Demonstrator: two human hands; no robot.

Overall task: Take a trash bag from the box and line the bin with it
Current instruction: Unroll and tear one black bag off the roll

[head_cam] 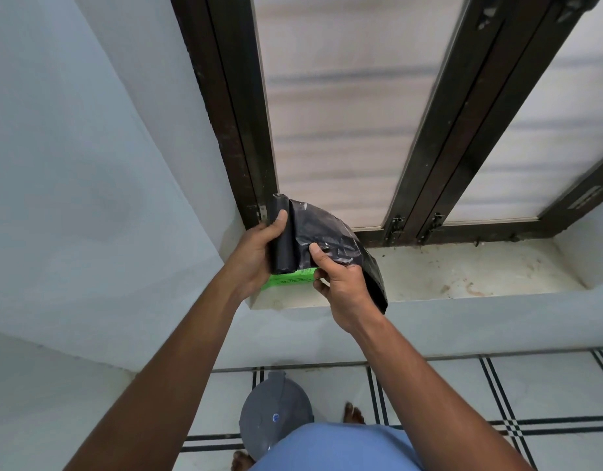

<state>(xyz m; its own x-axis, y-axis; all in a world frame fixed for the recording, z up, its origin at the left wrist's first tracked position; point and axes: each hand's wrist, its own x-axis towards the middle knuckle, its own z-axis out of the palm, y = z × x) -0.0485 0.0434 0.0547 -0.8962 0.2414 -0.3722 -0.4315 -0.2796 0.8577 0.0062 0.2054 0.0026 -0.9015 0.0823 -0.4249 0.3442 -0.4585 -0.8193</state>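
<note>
Above the window sill (463, 277), left hand (256, 256) grips the bag roll (282, 239); right hand (340, 283) pinches the unrolled trash bag (330, 232), probably to tear it free.

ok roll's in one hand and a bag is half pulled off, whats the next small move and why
Probably pull the right hand away from the left hand to tear the unrolled bag free. The left hand grips the black roll, the right pinches the loose sheet, still joined to it. The grey bin waits on the floor below, lid on.
</note>
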